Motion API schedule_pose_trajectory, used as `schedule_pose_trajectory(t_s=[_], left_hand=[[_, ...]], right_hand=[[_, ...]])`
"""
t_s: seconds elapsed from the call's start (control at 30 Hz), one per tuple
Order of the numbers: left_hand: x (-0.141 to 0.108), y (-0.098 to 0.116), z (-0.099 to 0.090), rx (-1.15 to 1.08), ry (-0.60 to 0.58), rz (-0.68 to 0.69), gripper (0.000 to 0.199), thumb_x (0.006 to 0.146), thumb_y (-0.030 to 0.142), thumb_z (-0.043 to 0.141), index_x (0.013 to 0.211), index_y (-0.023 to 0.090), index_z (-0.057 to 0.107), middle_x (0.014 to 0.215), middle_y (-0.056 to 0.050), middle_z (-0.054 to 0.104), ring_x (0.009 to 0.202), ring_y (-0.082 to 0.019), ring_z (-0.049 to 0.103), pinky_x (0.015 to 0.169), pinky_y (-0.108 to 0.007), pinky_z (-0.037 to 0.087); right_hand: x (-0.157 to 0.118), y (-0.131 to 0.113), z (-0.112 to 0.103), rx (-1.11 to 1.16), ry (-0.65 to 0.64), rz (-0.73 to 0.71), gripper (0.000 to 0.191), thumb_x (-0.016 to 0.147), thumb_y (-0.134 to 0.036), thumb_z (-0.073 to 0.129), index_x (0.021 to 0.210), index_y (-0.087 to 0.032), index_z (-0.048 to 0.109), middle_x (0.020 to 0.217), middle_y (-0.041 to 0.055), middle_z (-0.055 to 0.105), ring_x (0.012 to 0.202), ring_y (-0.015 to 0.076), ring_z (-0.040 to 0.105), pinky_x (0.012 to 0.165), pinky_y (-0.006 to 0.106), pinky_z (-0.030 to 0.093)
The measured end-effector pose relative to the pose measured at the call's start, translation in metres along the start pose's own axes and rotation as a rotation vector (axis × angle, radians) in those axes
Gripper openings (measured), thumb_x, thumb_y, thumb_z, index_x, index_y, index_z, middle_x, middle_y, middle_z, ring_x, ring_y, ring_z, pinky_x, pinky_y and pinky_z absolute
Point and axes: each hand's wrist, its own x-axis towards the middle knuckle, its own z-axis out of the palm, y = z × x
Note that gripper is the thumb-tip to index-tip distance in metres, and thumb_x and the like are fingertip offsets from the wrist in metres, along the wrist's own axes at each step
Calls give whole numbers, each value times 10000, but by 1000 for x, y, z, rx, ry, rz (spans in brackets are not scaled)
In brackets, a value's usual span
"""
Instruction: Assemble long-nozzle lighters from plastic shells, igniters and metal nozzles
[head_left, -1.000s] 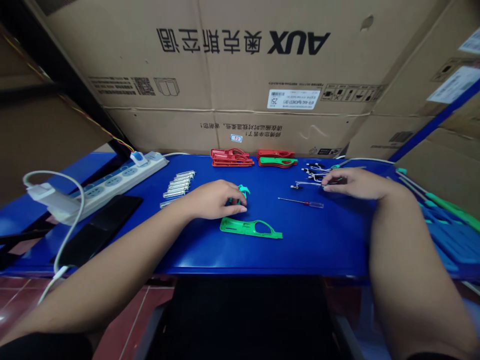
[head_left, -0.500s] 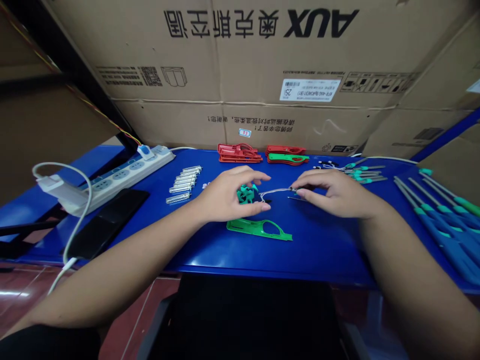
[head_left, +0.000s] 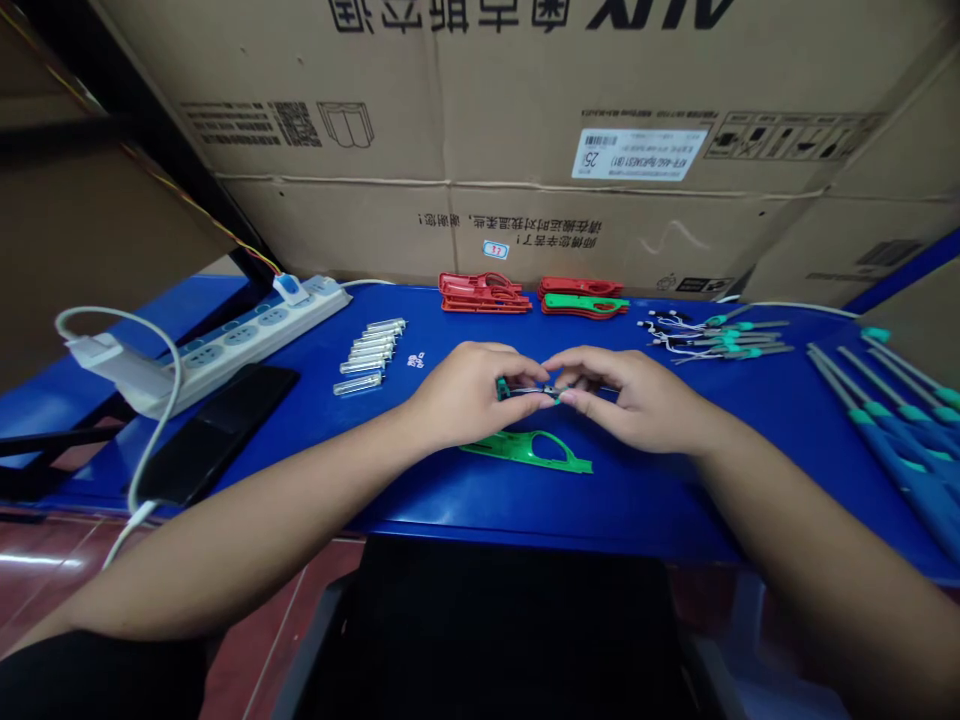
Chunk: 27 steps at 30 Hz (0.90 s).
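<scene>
A small wired part (head_left: pixel 553 393) with a dark body and a bit of green is pinched between the fingertips of both hands. My left hand (head_left: pixel 487 393) closes on its left side, and my right hand (head_left: pixel 626 398) grips its right side. Thin pale wires run from it toward my left palm. Dark green pieces (head_left: pixel 502 388) show behind my left fingers, partly hidden. Just below the hands a green plastic shell half (head_left: pixel 529 452) with an oval opening lies on the blue table (head_left: pixel 637 510), its left end close under my left hand.
Red shells (head_left: pixel 484 293) and a stack topped by a green shell (head_left: pixel 585 303) lie at the back. Metal-cased parts (head_left: pixel 371 355), a black phone (head_left: pixel 217 435) and a power strip (head_left: pixel 255 335) are left. Wired metal rods (head_left: pixel 739 340) and blue-handled lighters (head_left: pixel 900 430) lie right.
My right hand has moved left with the wired part, and my left fingers have closed on it. The fingertips of both hands now meet. The view has shifted slightly.
</scene>
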Motion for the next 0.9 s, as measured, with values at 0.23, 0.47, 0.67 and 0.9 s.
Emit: schedule_pose_trajectory(t_s=[0.23,0.47,0.67,0.9], left_hand=[[0,2,-2,89,-17,92,126,883,272,695,944,178,755,839,-25,746,756,-139,680,699,-253,516],[0,0,-5,107,-1,88,139,901,277,665,932,177,756,815,-23,742,735,-136,675,681,-247,502],[-2,2,-7,109,31,107,131,906,265,664,932,173,753,830,-27,743,742,-135,677,704,-248,509],[-2,3,-8,89,136,101,144,901,295,683,909,170,753,825,-20,754,711,-125,686,649,-226,504]], right_hand=[[1,-4,0,-95,-10,-25,300,932,-294,598,1226,-238,610,989,20,728,816,147,678,716,267,530],[-4,1,-15,-221,-129,-66,305,973,-258,516,1269,-231,585,1031,35,732,888,165,683,769,294,515],[-9,1,-27,-206,-168,-62,354,978,-290,518,1327,-244,548,1048,40,728,898,174,689,770,302,523],[-7,-1,-21,-361,20,-79,312,835,-455,730,1023,-214,670,988,40,727,834,182,659,750,302,501]])
